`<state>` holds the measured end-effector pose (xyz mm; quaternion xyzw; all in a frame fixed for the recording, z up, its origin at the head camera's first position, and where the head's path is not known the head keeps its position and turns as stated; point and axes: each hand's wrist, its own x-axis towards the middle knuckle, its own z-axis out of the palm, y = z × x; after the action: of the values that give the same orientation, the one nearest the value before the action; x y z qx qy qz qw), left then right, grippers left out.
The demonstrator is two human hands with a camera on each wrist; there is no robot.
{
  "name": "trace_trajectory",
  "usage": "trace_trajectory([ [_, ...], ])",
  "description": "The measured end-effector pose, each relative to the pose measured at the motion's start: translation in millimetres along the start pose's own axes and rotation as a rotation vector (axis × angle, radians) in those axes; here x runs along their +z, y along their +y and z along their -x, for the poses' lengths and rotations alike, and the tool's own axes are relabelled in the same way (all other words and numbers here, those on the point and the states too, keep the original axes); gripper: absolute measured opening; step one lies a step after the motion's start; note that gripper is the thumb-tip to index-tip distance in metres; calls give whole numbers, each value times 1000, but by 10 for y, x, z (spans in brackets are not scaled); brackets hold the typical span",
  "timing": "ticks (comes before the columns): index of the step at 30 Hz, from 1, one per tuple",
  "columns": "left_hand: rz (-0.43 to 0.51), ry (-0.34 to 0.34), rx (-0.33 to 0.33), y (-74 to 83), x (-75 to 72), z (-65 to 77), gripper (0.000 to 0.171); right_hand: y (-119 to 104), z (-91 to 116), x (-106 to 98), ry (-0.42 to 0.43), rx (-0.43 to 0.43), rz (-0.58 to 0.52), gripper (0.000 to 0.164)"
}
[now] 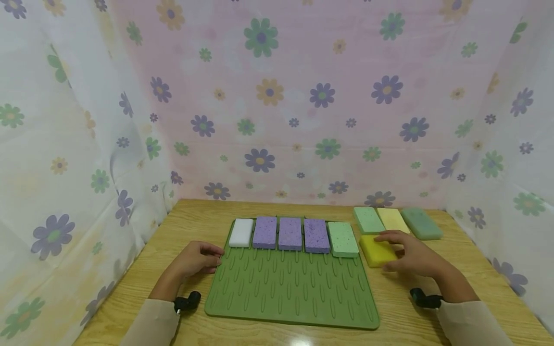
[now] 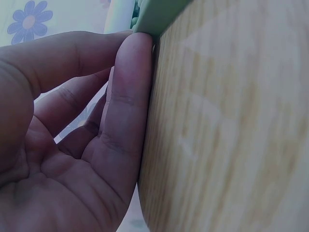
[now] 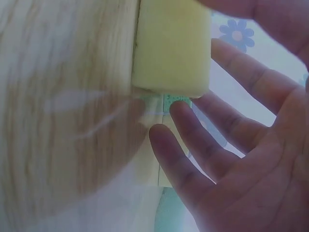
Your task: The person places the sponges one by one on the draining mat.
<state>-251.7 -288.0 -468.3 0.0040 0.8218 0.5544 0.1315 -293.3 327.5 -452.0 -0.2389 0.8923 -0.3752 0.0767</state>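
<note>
One mat (image 1: pixel 289 307) is touched by relaxed left fingers (image 1: pixel 212 248), one yellow sponge (image 1: pixel 373 251) by spread right fingers (image 1: pixel 393 234), three sponges (image 1: pixel 393 219) beyond.

- No letters, brands, numbers or signs can be read in any of the three views.
- Yellow sponge (image 1: pixel 375 251) and the row of sponges (image 1: pixel 290 234): no readable label.
- Green mat (image 1: pixel 290 293): raised ridges only, no legible wording.
- Flowered cloth (image 1: pixel 294 67): printed blooms, no words.
- The wrist views are soft, so a faint mark could perhaps escape notice.
</note>
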Motion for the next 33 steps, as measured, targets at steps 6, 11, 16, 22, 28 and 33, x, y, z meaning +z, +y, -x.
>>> trace_trajectory([
  [6,0,3,-5,9,-2,4,33,-14,9,-13,6,7,11,74],
  [11,-1,-3,1,8,-8,8,33,-19,14,-21,24,24,33,71],
  [16,1,-6,2,6,-10,10,33,11,24,-41,38,31,50,69],
  [22,2,0,-3,9,-2,6,33,-12,47,-89,47,15,49,66],
  [28,-5,3,-8,7,3,6,33,-20,81,-120,60,10,47,63],
  [33,-5,3,-10,4,2,8,34,-49,97,-147,84,33,71,62],
])
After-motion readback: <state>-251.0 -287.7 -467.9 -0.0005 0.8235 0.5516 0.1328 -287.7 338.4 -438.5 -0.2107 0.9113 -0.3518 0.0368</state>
